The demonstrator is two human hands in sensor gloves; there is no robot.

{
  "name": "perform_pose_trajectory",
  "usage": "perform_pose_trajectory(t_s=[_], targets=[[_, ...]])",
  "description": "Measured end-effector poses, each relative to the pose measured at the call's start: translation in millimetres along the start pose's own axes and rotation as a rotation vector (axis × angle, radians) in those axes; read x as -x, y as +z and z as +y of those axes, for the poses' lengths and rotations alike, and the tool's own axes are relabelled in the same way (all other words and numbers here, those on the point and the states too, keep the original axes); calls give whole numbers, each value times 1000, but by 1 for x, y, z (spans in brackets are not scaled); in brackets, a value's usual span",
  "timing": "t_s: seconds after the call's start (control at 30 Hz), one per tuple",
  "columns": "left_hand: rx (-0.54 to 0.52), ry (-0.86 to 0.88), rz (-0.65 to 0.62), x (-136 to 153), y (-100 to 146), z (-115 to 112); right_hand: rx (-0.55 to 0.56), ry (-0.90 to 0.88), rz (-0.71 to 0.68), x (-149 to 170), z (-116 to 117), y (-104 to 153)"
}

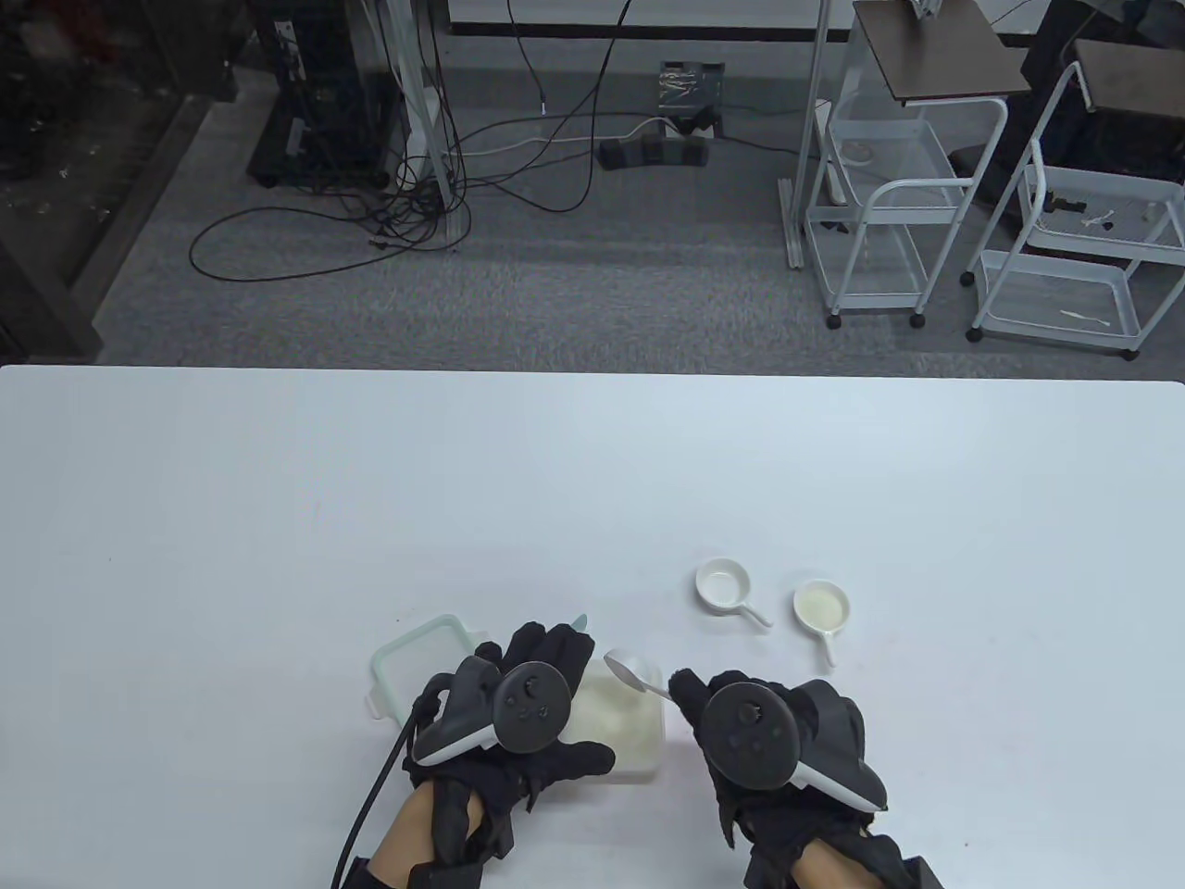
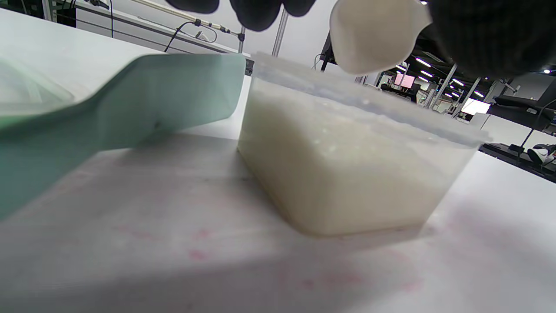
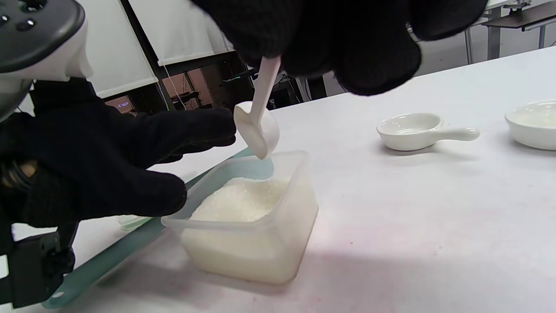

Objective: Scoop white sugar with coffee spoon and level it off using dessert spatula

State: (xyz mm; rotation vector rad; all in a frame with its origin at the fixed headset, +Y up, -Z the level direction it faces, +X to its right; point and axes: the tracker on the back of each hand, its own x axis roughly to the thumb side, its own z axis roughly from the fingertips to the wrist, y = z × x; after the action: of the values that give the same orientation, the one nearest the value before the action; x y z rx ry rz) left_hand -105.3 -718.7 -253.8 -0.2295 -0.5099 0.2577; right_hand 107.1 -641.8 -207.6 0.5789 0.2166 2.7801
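Nearest the camera, two gloved hands reach in over the white table (image 1: 278,482), each with a tracker strapped to its back. The left hand (image 1: 518,704) lies flat and palm down beside and partly over a clear plastic tub (image 3: 265,243), fingers stretched away from the person, thumb spread toward the tub's near rim. It holds the pale green dessert spatula (image 2: 130,104), whose handle runs beneath the palm in the right wrist view and whose blade hovers just above the tabletop beside the tub in the left wrist view; how tightly the fingers close on it cannot be told. The right hand (image 1: 768,732) angles in from the right, fingers curled and pinching the thin handle of the white coffee spoon (image 3: 258,130). The spoon's bowl hangs just above the tub's far rim, tipped downward, close to the left hand's fingertips (image 3: 217,126).

White sugar (image 3: 243,200) fills most of the tub, its surface sitting below the rim. No readable writing or brand shows on any item.

Farther out, to the right, stand two small white handled dishes, well apart from the tub: the nearer-left dish (image 1: 724,585) looks bare inside, the right dish (image 1: 822,608) holds something pale. A mint-rimmed lid (image 1: 417,653) lies on the table just left of the left hand.
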Motion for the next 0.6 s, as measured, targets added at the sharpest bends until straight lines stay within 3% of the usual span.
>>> perform_pose_trajectory(t_s=[0.6], targets=[[65,-31,15,-2,-5,-9,-33,285,-4,-26,29,-8]])
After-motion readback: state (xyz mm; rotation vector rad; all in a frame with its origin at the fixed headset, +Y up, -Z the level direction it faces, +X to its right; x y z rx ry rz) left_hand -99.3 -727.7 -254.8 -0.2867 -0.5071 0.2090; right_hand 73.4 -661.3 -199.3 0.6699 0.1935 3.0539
